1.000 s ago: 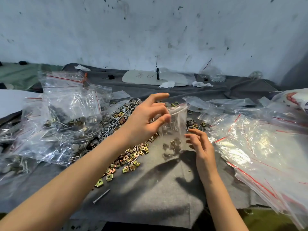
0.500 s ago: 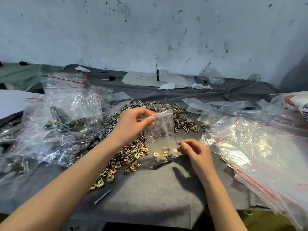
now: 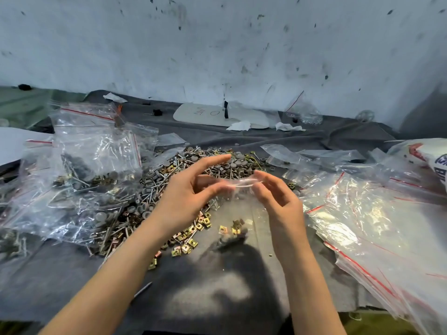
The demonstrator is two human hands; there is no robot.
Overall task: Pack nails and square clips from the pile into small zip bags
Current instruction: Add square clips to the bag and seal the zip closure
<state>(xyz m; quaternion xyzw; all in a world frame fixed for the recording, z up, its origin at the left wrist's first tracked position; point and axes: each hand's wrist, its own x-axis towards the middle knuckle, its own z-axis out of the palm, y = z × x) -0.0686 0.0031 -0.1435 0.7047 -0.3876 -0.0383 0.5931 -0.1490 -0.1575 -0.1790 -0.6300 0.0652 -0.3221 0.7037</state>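
Half a second ago the left hand (image 3: 186,197) alone held the mouth of the zip bag (image 3: 238,204), while the right hand (image 3: 278,204) sat low by the bag's bottom on the bench (image 3: 72,274). Now both hands are up at the mouth. Each grip pinches one end of the zip strip, and the bag hangs between them with a few square clips (image 3: 229,230) settled at its bottom. Judging by this, filling is over for this bag and sealing is the step in hand. No nails can be made out inside it.

Well left of the left grip lie filled bags (image 3: 96,151), heaped and crumpled. Just behind and under both grips spreads the pile (image 3: 169,180) of nails and grey caps, with loose clips (image 3: 186,240) trailing below the left wrist. A lone nail (image 3: 143,289) lies apart, nearer the person. Right of the right grip, empty bags (image 3: 367,213) with red strips fan out over the bench.

Nothing blocks the strip itself. The slack film could fold under the fingers and leave a gap, and the crowded bags leave little room for setting this one down.
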